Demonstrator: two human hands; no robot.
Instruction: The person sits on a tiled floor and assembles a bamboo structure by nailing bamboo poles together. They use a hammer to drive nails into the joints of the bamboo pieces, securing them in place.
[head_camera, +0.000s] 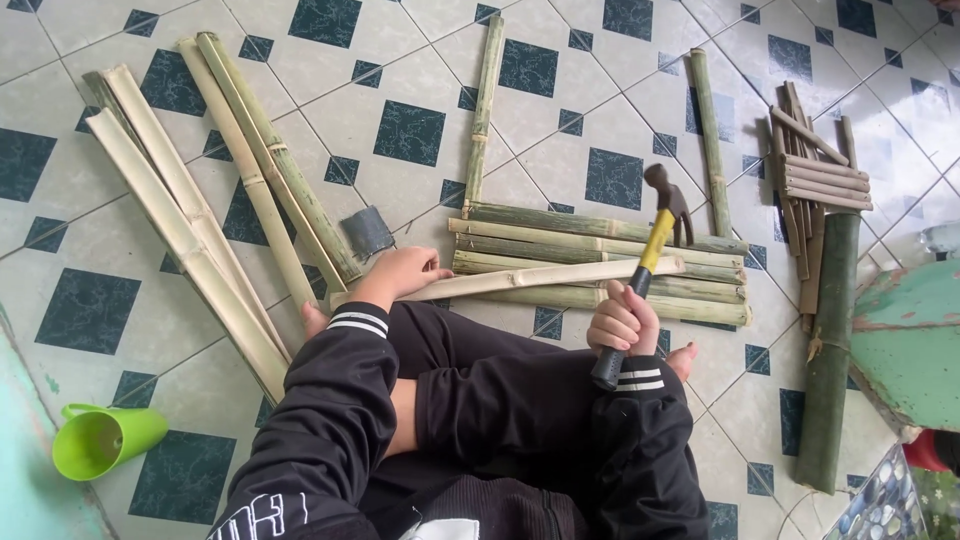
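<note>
R hand (622, 322) grips the hammer (652, 245) w/ head raised over the slats (600, 262). L hand (402, 272) pins a pale strip (540, 277) flat across them. Risks: strip may skid if L pressure is light; a stray swing could hit the L fingers.

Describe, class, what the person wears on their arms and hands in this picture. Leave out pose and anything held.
Both hands are bare: no gloves or rings can be made out on the left hand or the right hand. Both arms wear long black sleeves. The left sleeve ends in a cuff with white stripes, and light lettering shows higher up. The right sleeve has the same white-striped cuff.
</note>
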